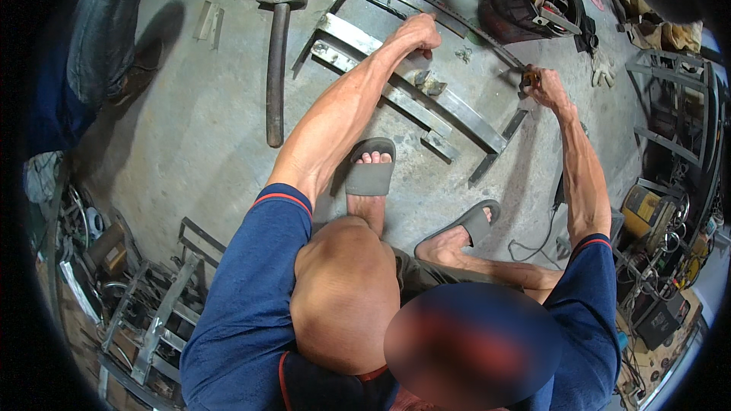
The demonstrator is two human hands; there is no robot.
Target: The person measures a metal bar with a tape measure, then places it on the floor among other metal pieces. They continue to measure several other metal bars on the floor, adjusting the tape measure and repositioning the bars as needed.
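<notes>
Tape measure (527,82) sits in the right hand (548,91), fingers grasping its case over the floor (221,106), blade (487,39) beside a flat steel bar (415,3); whether fingers of the left hand (415,34) grasp anything, I cannot tell; ideally, the blade should lie straight, untwisted.

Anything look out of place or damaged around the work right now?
A pale work glove lies loose on the floor beside the dark bucket; odd, since the left hand and right hand are bare. Small scraps also litter the floor between them. No clear damage.
</notes>
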